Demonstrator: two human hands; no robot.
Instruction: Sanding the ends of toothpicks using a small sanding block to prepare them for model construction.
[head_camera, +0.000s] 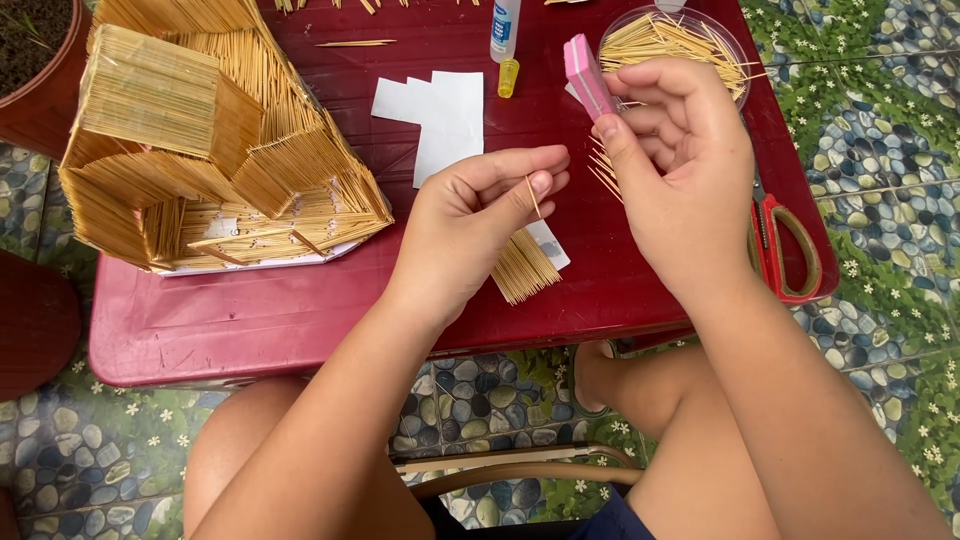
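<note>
**Toothpick pinched above the red table**

A single toothpick (533, 196) sat pinched between thumb and fingers of the left hand (470, 225), above the table's (250, 320) front edge. The right hand (680, 170) gripped a pink sanding block (587, 75) and several toothpicks (603, 172). A glued toothpick panel (523, 268) lay beneath; a toothpick house (200, 150) stood at the left edge, scissors (785, 240) at the right.

- A low, dark red plastic counter (250, 320) with rounded corners and a scuffed top fills the middle of the view.
- Under and around the counter lies a floor (880, 120) patterned with blue-grey pebbles, green leaves and small white flowers.
- Left of the counter's far corner stands a reddish-brown pot (40, 90) holding dark soil.
- Below the counter's near edge, a curved wooden chair rail (520, 470) shows.
- Even daylight, soft shadows.
</note>
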